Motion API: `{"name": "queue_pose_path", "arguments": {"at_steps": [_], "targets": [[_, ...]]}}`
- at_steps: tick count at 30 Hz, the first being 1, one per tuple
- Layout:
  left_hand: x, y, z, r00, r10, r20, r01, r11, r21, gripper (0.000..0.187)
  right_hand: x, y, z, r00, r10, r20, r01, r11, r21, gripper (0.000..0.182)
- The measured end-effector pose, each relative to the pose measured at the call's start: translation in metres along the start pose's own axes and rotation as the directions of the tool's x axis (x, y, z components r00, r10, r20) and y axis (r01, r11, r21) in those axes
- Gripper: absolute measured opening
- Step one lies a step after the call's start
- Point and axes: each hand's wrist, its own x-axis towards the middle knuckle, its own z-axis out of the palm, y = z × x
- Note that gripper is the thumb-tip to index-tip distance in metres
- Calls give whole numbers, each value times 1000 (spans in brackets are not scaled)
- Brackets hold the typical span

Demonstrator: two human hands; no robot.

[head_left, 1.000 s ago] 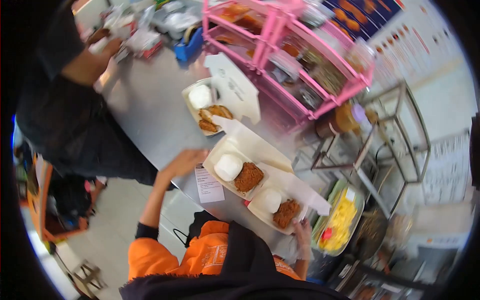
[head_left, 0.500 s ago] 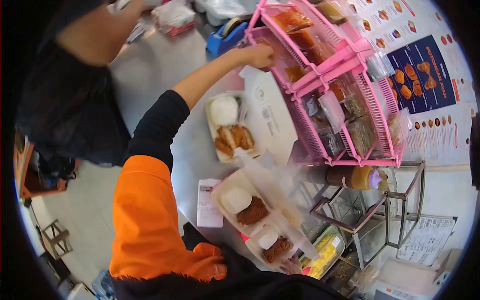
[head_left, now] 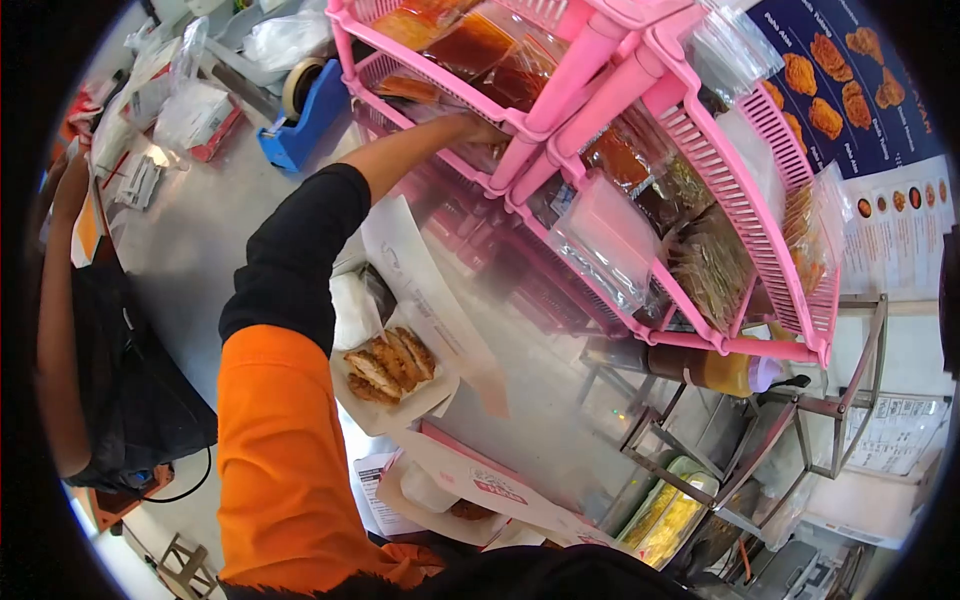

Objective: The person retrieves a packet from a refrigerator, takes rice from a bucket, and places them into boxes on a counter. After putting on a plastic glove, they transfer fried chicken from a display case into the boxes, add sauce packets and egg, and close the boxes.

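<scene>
At the far left, a co-worker in a black apron (head_left: 120,390) stands beside the grey steel counter (head_left: 210,240). Right of that person, and left of the pink plastic rack (head_left: 620,90), a blue tape dispenser (head_left: 305,105) sits on the counter. The person's left arm, in a black sleeve under an orange one, stretches from the lower middle up toward the rack. Beneath that arm, well below the rack, lies an open white paper meal box (head_left: 385,375) holding sliced fried chicken and a wrapped portion of rice. The left hand (head_left: 475,128) reaches into the rack's lower shelf, among clear sachets of red-brown sauce (head_left: 480,45); the sachets lie just above and around the fingers, but the shelf rail hides whether the hand has closed on one or hangs loose. Right of the rack hangs a dark blue fried-chicken poster (head_left: 850,70). The right hand is out of sight.
</scene>
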Motion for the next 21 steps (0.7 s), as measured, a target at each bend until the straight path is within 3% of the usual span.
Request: {"name": "queue_pose_path", "arguments": {"at_steps": [21], "targets": [[1, -25, 2, 983, 171, -73, -161, 980, 119, 38, 12, 7, -13, 1000, -6, -10, 6, 1000, 12, 57]]}}
